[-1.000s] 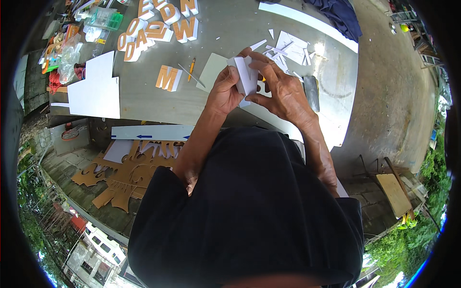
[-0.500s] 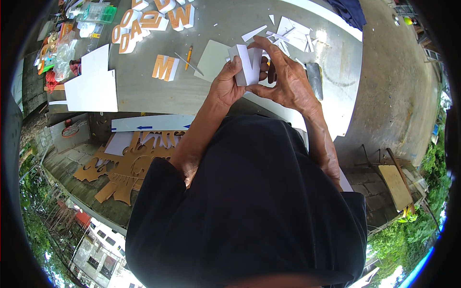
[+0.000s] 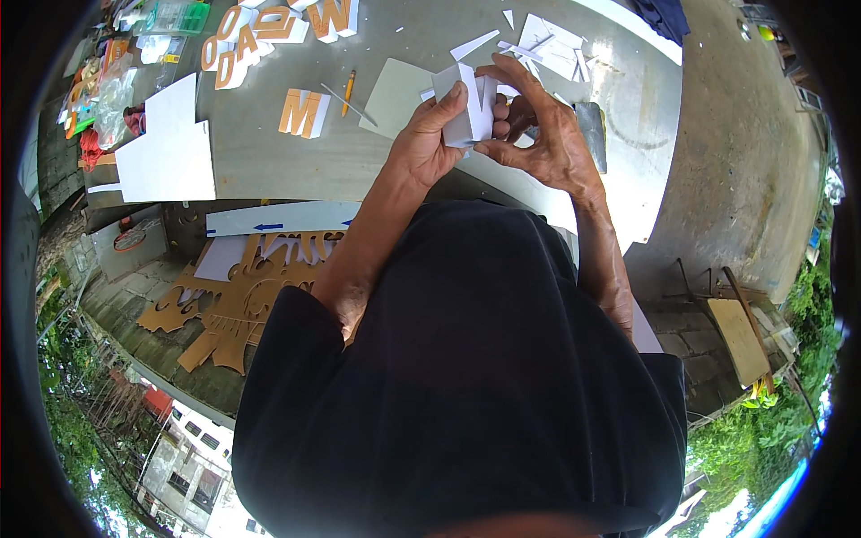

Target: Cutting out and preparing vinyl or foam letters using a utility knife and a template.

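Note:
A white three-dimensional letter block (image 3: 473, 112) is held up over the near edge of the grey table. My left hand (image 3: 429, 134) is closed around its left side, thumb lying along the face. On the right, my right hand (image 3: 547, 134) is curved about the block, with index finger and thumb at its upper and lower edges and the other fingers curled beside it. Beneath and left of the block lies a pale grey-green sheet (image 3: 392, 94). A thin metal-coloured tool (image 3: 351, 105) rests partly on that sheet, beside an orange pencil-like tool (image 3: 348, 92).
A letter block with an orange-brown face (image 3: 303, 113) lies left of the tools; several similar blocks (image 3: 281, 25) cluster farther back. White offcuts (image 3: 549, 45) and a dark flat slab (image 3: 590, 136) lie at right. A white sheet (image 3: 166, 148) and plastic bags (image 3: 117, 103) occupy the left.
The white block has been turned and tilted between my hands, and shifted slightly right. My right hand has moved a little right with it. The whole scene has shifted slightly up in view.

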The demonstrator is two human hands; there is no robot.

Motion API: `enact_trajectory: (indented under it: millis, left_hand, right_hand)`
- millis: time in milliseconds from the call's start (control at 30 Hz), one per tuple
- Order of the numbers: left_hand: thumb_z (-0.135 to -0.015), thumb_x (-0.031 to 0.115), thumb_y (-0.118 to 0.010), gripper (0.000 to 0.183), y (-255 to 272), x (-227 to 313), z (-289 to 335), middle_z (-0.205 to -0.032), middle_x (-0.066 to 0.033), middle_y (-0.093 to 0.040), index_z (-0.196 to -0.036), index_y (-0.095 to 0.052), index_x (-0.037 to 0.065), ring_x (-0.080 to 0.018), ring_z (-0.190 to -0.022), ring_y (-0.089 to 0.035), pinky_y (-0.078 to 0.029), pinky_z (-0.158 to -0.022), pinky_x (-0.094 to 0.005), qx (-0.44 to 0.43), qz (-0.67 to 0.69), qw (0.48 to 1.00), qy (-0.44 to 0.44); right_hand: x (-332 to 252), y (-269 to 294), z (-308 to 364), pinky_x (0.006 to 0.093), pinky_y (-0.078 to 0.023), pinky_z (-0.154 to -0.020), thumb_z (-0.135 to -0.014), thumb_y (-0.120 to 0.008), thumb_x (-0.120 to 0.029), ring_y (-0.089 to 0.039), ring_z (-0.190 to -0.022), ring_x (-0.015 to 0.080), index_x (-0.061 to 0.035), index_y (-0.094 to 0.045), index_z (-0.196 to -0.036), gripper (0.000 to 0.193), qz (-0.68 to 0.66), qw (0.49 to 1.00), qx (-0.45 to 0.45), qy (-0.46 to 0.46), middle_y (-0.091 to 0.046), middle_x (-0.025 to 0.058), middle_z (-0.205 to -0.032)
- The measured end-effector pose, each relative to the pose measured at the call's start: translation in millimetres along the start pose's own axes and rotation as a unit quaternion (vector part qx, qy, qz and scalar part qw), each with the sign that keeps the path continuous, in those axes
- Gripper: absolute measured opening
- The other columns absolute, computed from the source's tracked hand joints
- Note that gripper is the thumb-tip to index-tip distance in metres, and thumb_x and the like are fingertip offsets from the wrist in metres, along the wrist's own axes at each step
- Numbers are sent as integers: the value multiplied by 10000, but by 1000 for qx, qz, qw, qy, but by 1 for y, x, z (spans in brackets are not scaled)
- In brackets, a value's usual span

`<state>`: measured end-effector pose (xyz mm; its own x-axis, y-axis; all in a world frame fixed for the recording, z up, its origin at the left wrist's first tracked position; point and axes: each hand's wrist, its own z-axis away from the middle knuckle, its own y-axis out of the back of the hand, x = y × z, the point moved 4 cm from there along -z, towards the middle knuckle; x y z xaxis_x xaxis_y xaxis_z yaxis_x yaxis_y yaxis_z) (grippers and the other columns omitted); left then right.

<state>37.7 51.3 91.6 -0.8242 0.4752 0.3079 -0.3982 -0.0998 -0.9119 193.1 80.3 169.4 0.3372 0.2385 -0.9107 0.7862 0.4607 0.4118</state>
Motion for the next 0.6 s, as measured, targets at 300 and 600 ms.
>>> enact_trajectory:
  millis: [300, 600]
  left_hand:
    - [-778, 41, -880, 929, -54, 27, 20, -1154, -161, -685, -1543, -353, 21, -230, -1026, -715, -619, -870, -355, 48, -479, 826, -294]
    - [-789, 69, -884, 1074, -78, 28, 32, -1104, -176, -714, -1601, -183, 12, -234, -1002, -734, -618, -861, -345, 57, -619, 677, -394]
  right_hand:
    - [-10, 2, 20, 426, -614, -890, -779, -821, -77, -561, -1338, 353, -129, -344, -1578, 933, -137, 989, 28, 42, -570, 158, -1460]
    - [-39, 10, 31, 344, -538, -901, -983, -687, -164, -673, -1063, 224, -5, -711, -1205, 274, -194, 971, 137, -9, -703, 142, -1153]
